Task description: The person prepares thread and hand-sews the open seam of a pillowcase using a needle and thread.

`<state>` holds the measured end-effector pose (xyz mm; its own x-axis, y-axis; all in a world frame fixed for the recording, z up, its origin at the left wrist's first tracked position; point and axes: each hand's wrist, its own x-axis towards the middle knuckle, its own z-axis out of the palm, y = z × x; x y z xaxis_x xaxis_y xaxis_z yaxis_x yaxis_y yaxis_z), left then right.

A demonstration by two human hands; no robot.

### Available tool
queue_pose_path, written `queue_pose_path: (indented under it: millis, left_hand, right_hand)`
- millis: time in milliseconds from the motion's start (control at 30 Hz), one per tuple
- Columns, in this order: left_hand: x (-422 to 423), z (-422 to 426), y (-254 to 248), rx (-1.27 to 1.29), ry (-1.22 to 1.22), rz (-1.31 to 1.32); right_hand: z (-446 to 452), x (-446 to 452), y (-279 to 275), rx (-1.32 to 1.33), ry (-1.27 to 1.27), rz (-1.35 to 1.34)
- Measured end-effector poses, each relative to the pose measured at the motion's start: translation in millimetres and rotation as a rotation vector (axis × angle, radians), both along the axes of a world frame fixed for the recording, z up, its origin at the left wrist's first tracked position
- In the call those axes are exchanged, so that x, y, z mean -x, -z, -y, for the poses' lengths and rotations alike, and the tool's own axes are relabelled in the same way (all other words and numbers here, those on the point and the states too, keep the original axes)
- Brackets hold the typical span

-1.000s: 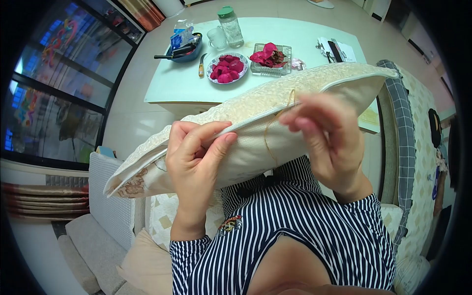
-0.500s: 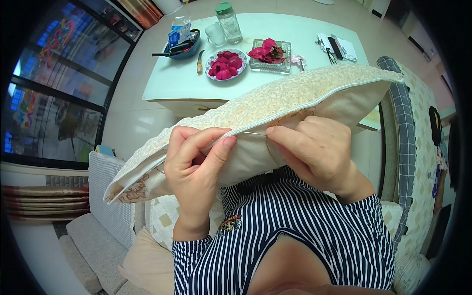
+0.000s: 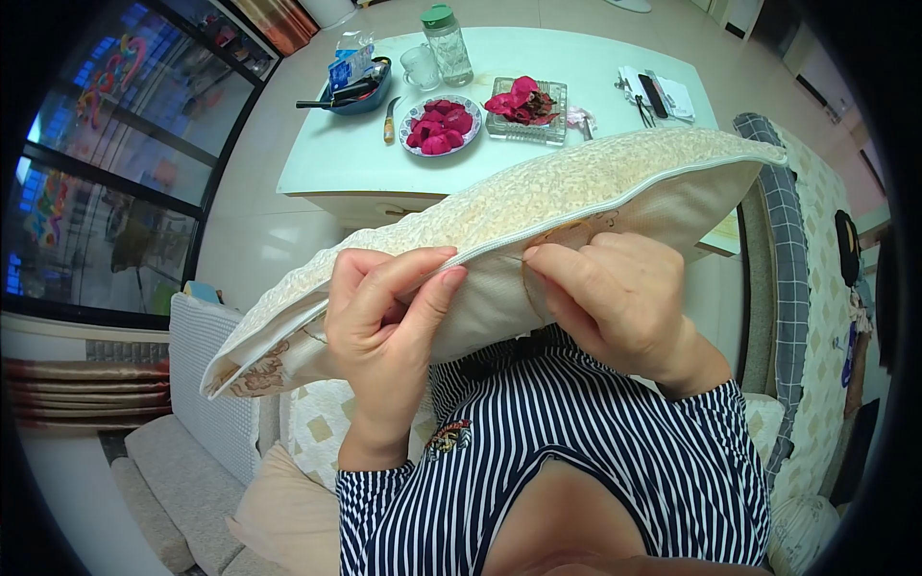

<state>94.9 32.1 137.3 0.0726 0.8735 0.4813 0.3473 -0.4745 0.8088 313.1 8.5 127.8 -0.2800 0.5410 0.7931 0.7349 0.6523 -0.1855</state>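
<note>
Print on blue packet (image 3: 351, 69) too small to read. Pale tabletop (image 3: 327, 171) on tiled floor (image 3: 240, 216); dark-framed glass panels (image 3: 144, 115) at left, grey sofa (image 3: 192, 480) nearer. Blue pan (image 3: 372, 104) holds packet; patterned plate (image 3: 406, 132), magenta petals (image 3: 442, 128). Cushion (image 3: 538, 197) before striped shirt (image 3: 538, 413): left hand (image 3: 382, 312) clamped on zipped edge (image 3: 576, 214), right hand (image 3: 615, 293) pinching needle (image 3: 507, 256) just beside; hands apart.

Table (image 3: 327, 163): pale top, lighter-toned sides. Directly on it, roughly left to right: blue container (image 3: 373, 104), knife (image 3: 390, 125), clear mug (image 3: 418, 70), patterned plate (image 3: 410, 145), green-lidded bottle (image 3: 448, 53) just beside the mug, square glass dish (image 3: 496, 127), white papers (image 3: 681, 99).
</note>
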Motion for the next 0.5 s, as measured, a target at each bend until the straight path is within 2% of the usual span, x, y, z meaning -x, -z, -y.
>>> queue_pose_path:
  millis: [200, 500]
  left_hand:
    - [0.0, 1.1, 2.0, -0.093, 0.010, -0.133]
    - [-0.6, 0.7, -0.4, -0.063, 0.010, -0.105]
  right_hand:
    - [3.2, 2.9, 3.3, -0.013, 0.000, 0.039]
    - [3.6, 8.2, 3.2, 0.018, -0.055, 0.043]
